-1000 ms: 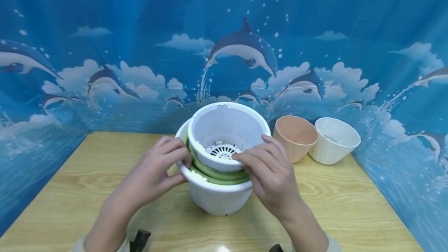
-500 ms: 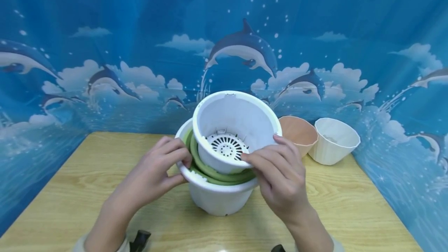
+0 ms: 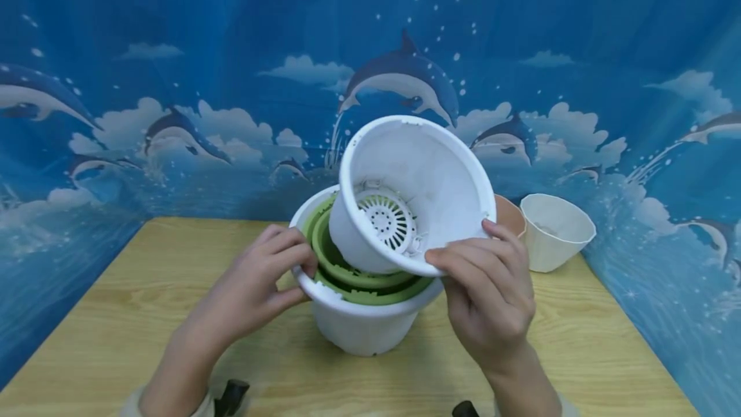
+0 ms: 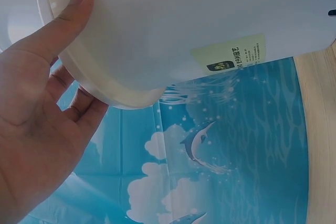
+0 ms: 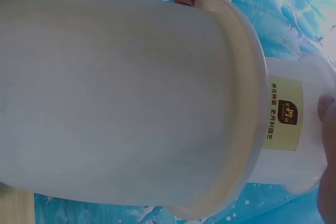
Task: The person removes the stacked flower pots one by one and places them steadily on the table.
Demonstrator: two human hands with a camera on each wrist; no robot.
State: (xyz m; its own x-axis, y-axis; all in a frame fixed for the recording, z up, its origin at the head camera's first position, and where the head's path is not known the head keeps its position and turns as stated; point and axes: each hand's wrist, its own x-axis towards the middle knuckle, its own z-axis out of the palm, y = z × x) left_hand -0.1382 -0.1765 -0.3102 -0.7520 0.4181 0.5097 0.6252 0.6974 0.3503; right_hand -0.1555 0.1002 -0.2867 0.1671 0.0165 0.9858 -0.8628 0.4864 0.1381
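In the head view my left hand (image 3: 260,282) grips the left rim of a large white flower pot (image 3: 361,330) standing upright on the table. Two green pots (image 3: 370,297) are nested inside it, their rims showing. My right hand (image 3: 492,288) pinches the near right rim of a smaller white pot (image 3: 431,169), which has a slotted bottom. That pot is raised above the green ones and tilted, its mouth facing right and toward me; its lower part sits in front of their opening. The right wrist view shows a yellow-green label (image 5: 286,114) on the smaller pot.
An orange-pink pot (image 3: 509,216), partly hidden by the raised pot, stands at the back right of the wooden table (image 3: 145,301). Beside it is a cream pot (image 3: 547,253). A blue dolphin-print curtain (image 3: 260,31) hangs behind the table.
The smaller white pot has risen out of the green pots, moving up and right with my right hand and tilting. More of the green rims shows. My left hand has stayed put.
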